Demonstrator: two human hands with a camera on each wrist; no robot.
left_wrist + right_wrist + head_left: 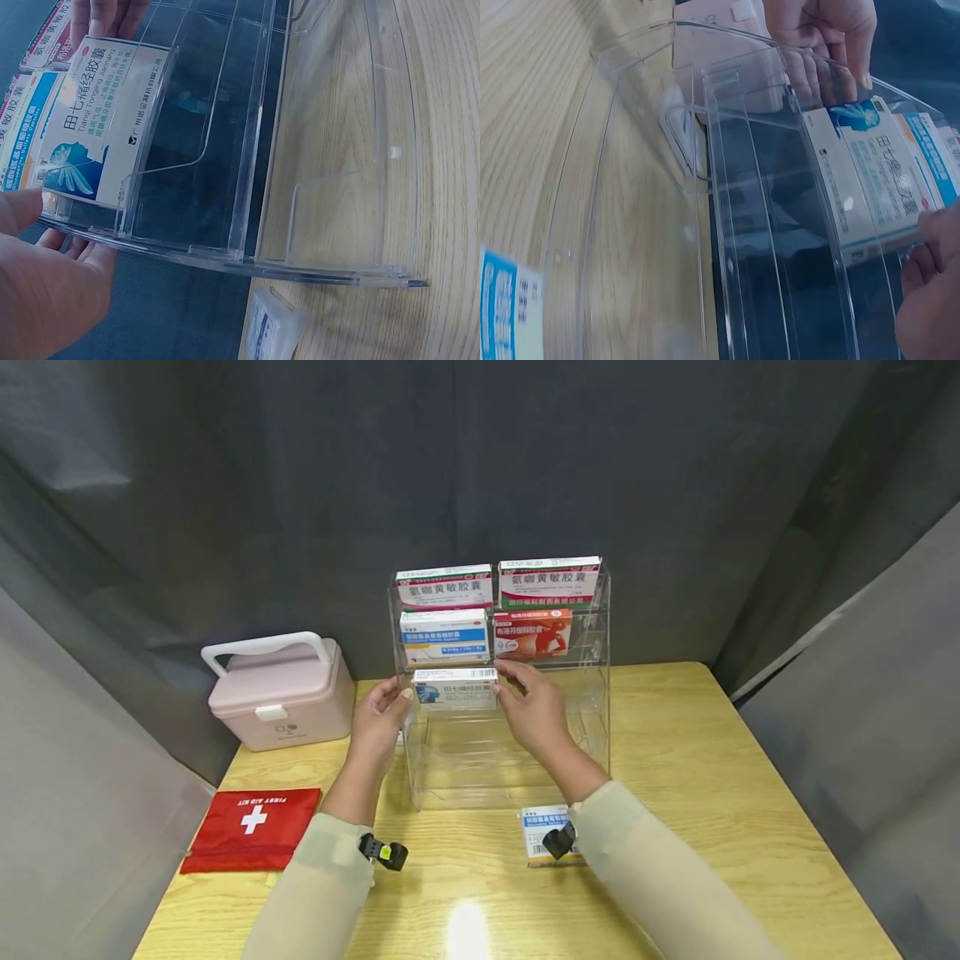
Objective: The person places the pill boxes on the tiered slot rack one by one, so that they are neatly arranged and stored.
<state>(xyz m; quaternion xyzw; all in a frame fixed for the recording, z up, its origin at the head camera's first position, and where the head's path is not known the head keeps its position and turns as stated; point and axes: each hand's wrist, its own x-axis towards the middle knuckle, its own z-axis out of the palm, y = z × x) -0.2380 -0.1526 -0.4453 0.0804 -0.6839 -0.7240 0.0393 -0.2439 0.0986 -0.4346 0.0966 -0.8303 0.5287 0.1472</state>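
A white medicine box (455, 690) with a blue head picture sits at the left of the third tier of a clear display rack (480, 797). My right hand (536, 706) pinches its right end, thumb in front, as the right wrist view also shows. My left hand (377, 722) grips the rack's left side, its thumb (21, 208) at the box's left end and its fingers outside the clear wall. Above are a blue-and-white box (444, 637), a red box (532, 633), and two white, red and green boxes (444, 587) on the top tier.
Another blue-and-white box (543, 827) lies in front of the rack, partly behind my right wrist strap. At left stand a pink case (281, 693) with a white handle and a red first aid pouch (251, 847). A small white item (270, 326) lies beside the rack's left side.
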